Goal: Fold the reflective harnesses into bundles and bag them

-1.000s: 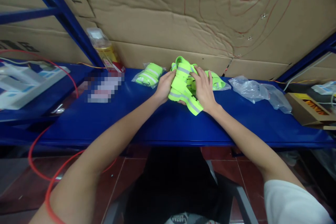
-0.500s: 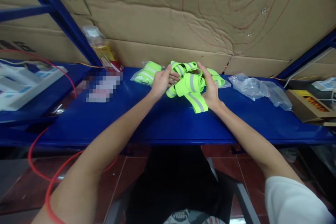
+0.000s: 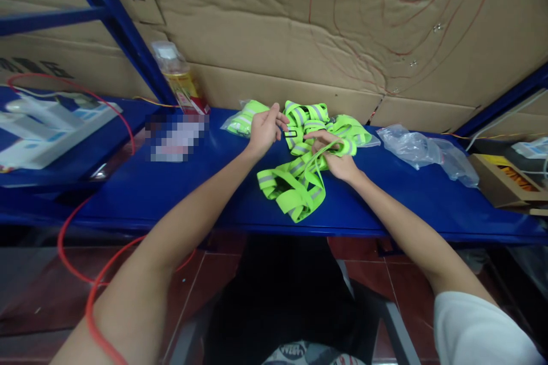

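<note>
The green strap [image 3: 299, 166] w/ grey stripes is in a loose heap mid. surface [image 3: 432, 199], btwn the hands & a bit in front. R hand [image 3: 338, 161] holds part of it, w/ a loop by the fingers. L hand [image 3: 265, 130] has loose, part-bent fingers next to a black buckle [image 3: 291, 134]; can't tell if they touch. Bag w/ green stuff [image 3: 243, 121] behind L hand, clear plastic bags [image 3: 409, 147] far R, bottle [image 3: 182, 82] back L.

A capped bottle [image 3: 185, 86] is standing beside a blue post [image 3: 131, 43], before a cardboard panel [image 3: 257, 40] bearing red curved lines. A red hose [image 3: 89, 313] is looping at left; an open carton [image 3: 487, 183] holding orange items is resting at right.
</note>
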`<state>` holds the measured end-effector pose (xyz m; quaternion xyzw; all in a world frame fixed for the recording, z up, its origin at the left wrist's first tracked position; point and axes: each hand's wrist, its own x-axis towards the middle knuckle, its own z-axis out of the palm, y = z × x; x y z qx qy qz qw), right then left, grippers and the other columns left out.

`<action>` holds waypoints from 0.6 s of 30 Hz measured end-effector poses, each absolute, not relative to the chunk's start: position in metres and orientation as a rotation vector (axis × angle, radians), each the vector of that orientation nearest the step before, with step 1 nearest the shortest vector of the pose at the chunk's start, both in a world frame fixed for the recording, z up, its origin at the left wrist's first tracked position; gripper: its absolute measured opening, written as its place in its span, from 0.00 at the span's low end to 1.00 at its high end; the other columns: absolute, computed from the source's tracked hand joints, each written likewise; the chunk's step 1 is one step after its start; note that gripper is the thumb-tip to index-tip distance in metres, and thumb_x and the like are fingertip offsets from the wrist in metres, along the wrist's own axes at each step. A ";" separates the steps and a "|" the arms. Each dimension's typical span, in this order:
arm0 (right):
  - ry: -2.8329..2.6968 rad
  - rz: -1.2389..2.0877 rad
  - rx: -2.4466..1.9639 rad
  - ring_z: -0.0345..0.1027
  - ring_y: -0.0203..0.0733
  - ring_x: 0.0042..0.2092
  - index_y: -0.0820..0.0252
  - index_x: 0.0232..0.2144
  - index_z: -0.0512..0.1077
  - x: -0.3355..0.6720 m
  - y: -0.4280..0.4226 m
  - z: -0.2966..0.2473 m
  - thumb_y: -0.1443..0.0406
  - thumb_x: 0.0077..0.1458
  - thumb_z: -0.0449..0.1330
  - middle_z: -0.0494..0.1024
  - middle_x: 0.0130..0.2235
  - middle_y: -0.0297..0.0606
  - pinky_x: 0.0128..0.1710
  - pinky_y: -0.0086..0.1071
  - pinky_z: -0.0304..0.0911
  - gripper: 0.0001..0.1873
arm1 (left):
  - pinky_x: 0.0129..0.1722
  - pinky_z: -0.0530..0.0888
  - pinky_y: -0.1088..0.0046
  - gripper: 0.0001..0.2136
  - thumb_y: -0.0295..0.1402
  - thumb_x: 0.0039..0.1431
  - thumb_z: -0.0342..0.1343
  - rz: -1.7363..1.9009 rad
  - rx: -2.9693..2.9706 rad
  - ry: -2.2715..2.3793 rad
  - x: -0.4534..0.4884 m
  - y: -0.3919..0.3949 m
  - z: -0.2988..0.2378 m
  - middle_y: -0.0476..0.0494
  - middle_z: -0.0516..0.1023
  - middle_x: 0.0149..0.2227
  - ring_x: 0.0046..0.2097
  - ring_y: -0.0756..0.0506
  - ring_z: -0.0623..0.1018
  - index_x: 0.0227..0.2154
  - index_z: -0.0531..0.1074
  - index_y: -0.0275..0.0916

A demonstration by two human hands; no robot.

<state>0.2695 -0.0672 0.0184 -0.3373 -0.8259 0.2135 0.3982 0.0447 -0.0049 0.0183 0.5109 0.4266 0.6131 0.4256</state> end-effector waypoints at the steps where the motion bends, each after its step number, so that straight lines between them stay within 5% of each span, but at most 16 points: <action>1: -2.006 0.668 -0.846 0.74 0.47 0.30 0.55 0.45 0.83 0.270 -0.068 0.020 0.36 0.70 0.51 0.83 0.34 0.41 0.34 0.43 0.75 0.35 | 0.15 0.53 0.73 0.34 0.68 0.64 0.60 1.526 1.298 1.061 0.044 -0.004 0.018 0.46 0.77 0.19 0.15 0.54 0.65 0.23 0.76 0.39; 5: -1.709 1.001 -0.851 0.63 0.45 0.22 0.51 0.23 0.77 0.272 -0.067 0.031 0.29 0.59 0.55 0.74 0.21 0.39 0.25 0.44 0.64 0.37 | 0.15 0.54 0.74 0.34 0.68 0.64 0.60 1.507 1.363 1.046 0.043 -0.001 0.016 0.47 0.75 0.17 0.14 0.54 0.65 0.22 0.76 0.39; 10: -1.585 0.867 -0.663 0.66 0.47 0.27 0.52 0.20 0.75 0.284 -0.071 0.051 0.40 0.56 0.67 0.74 0.23 0.39 0.30 0.43 0.64 0.27 | 0.18 0.55 0.72 0.32 0.64 0.65 0.62 1.487 1.404 1.056 0.039 -0.004 0.020 0.46 0.73 0.17 0.15 0.53 0.63 0.20 0.76 0.39; 14: -1.450 0.667 -0.680 0.65 0.45 0.28 0.51 0.17 0.70 0.296 -0.080 0.058 0.46 0.58 0.69 0.72 0.23 0.36 0.32 0.43 0.65 0.26 | 0.21 0.60 0.71 0.29 0.64 0.55 0.70 0.955 1.700 0.837 0.033 -0.020 0.034 0.46 0.72 0.18 0.19 0.50 0.68 0.21 0.79 0.40; 16: -1.392 0.520 -0.694 0.64 0.43 0.27 0.51 0.17 0.68 0.300 -0.083 0.061 0.52 0.60 0.68 0.71 0.23 0.34 0.31 0.41 0.63 0.24 | 0.27 0.67 0.71 0.24 0.58 0.44 0.78 0.501 1.873 0.587 0.035 -0.033 0.042 0.42 0.83 0.28 0.28 0.47 0.77 0.29 0.86 0.41; 18: -1.299 0.361 -0.673 0.63 0.40 0.24 0.52 0.16 0.65 0.302 -0.086 0.068 0.59 0.59 0.65 0.69 0.21 0.31 0.28 0.37 0.58 0.22 | 0.38 0.74 0.69 0.34 0.47 0.32 0.85 0.167 2.028 0.412 0.042 -0.047 0.046 0.43 0.88 0.47 0.42 0.42 0.83 0.47 0.88 0.46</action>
